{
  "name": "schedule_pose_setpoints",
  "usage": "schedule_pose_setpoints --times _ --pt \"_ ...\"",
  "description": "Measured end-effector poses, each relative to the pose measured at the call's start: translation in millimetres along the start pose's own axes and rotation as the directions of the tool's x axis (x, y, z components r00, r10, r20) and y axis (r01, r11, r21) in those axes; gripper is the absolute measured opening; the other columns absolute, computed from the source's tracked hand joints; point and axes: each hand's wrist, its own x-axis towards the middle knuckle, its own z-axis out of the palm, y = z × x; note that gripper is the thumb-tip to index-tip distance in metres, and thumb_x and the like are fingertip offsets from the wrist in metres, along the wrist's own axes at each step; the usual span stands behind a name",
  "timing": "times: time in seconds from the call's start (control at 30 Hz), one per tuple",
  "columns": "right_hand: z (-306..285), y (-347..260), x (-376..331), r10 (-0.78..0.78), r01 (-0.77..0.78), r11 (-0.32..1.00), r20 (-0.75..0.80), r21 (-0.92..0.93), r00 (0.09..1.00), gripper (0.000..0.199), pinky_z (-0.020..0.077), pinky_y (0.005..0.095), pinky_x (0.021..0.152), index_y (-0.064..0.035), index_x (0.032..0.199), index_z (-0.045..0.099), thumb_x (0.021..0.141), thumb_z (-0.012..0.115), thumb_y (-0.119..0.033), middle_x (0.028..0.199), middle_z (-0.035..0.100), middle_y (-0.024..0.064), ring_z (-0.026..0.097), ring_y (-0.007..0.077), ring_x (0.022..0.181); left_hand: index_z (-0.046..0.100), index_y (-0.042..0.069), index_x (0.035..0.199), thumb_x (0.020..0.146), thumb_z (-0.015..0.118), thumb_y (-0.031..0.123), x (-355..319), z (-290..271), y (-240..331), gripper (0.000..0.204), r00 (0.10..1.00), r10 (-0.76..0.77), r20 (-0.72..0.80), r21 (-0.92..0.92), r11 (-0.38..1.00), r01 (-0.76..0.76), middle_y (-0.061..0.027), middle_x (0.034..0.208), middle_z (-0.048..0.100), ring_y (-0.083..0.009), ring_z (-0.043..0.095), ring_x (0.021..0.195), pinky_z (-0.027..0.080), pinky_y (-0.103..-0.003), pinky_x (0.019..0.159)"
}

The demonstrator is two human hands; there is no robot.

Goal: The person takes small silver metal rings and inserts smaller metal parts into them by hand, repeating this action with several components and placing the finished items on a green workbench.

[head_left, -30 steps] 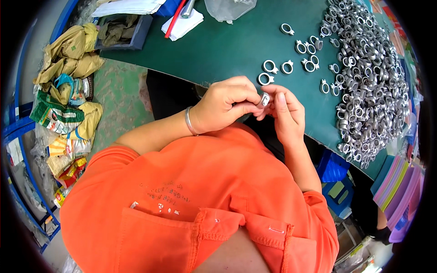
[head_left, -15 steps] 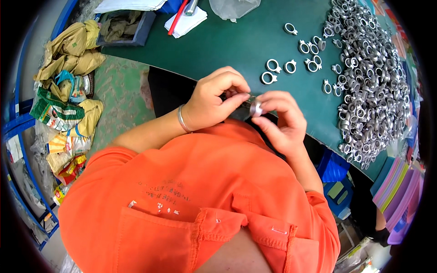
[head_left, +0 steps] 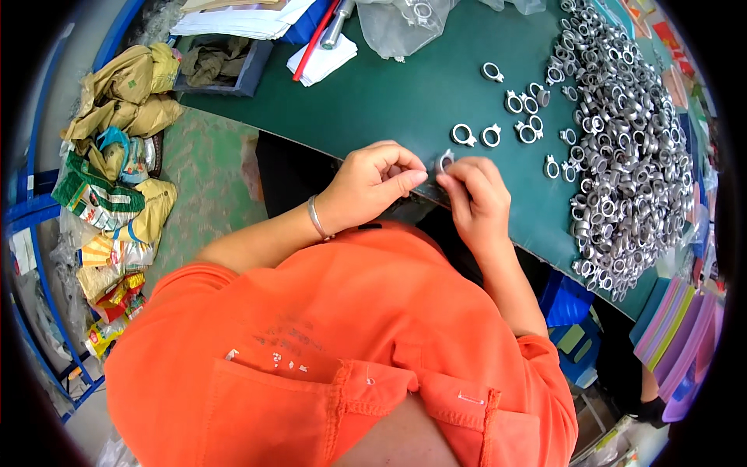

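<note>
My right hand (head_left: pixel 478 204) is at the table's near edge, fingers bent together, with a small silver metal ring (head_left: pixel 445 161) at its fingertips. The ring stands tilted and is slightly blurred. Left of it, my left hand (head_left: pixel 372 180) has thumb and forefinger closed in a pinch; whatever they may hold is hidden or too small to name. Just beyond my right hand, two lugged metal rings (head_left: pixel 463 135) lie flat on the green table (head_left: pixel 373 101). Several more loose rings (head_left: pixel 529 133) are scattered towards the big heap.
A large heap of metal rings (head_left: pixel 630 156) covers the table's right side. At the back left are a grey bin with cloth (head_left: pixel 253 74), a red stick (head_left: pixel 313 47), white paper (head_left: pixel 338 62) and a clear plastic bag (head_left: pixel 401 27). Sacks (head_left: pixel 109 187) fill the left shelf.
My right hand has moved away from my body to the table edge, its fingers drawing closer together. My left hand stays pinched nearby. The view has shifted slightly.
</note>
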Motion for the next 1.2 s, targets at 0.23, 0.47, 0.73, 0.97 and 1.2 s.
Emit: schedule_pose_setpoints --times 0.23,0.47,0.73,0.97,1.2 --pt "3 -14 -14 0.132 -0.075 0.820 -0.061 0.568 0.989 0.014 0.0514 0.0284 0.072 0.0000 0.093 0.057 0.082 0.058 0.010 0.096 0.062 0.0131 0.061 0.0203 0.083 0.063 -0.003 0.094 0.083 0.066 -0.001 2 3 4 0.011 0.978 0.185 0.099 -0.169 0.972 -0.167 -0.0059 0.092 0.061 -0.0119 0.060 0.082 0.050 -0.023 0.073" --pt "-6 -11 -15 0.334 -0.512 0.216 0.430 0.831 0.839 0.020 0.0514 0.0257 0.073 0.0033 0.113 0.053 0.097 0.047 -0.007 0.097 0.062 0.0095 0.061 0.0130 0.083 0.065 0.001 0.082 0.075 0.069 -0.006 1 1 11 0.011 0.900 0.425 0.092 0.189 0.880 -0.435 -0.0060 0.083 0.061 -0.0153 0.058 0.075 0.047 -0.025 0.064" --pt "3 -14 -22 0.233 -0.244 0.082 0.219 0.966 0.947 0.031 0.0507 0.0353 0.088 0.0012 0.108 0.050 0.082 0.059 0.014 0.116 0.055 0.0177 0.059 0.0231 0.100 0.056 0.001 0.085 0.079 0.062 -0.012 -6 -5 1 0.016 0.963 0.269 0.003 0.089 0.959 -0.268 -0.0062 0.091 0.053 -0.0109 0.055 0.077 0.046 -0.022 0.065" --pt "-13 -18 -15 0.000 -0.211 0.815 0.363 0.540 0.932 0.022 0.0489 0.0320 0.079 -0.0035 0.089 0.061 0.072 0.067 0.008 0.104 0.060 0.0109 0.060 0.0257 0.094 0.053 0.000 0.087 0.082 0.059 -0.012 -7 -8 -8 0.015 0.971 0.221 -0.088 -0.018 0.974 -0.224 -0.0053 0.094 0.050 -0.0089 0.053 0.081 0.047 -0.022 0.068" --pt "2 4 19 0.078 -0.086 0.960 -0.043 -0.267 0.996 0.018 0.0457 0.0372 0.072 -0.0027 0.089 0.062 0.074 0.070 -0.002 0.087 0.059 0.0112 0.055 0.0290 0.080 0.054 0.000 0.087 0.083 0.060 -0.010 -5 -2 -4 0.013 0.977 0.201 -0.076 0.005 0.979 -0.202 -0.0040 0.094 0.050 -0.0070 0.052 0.079 0.046 -0.020 0.067"
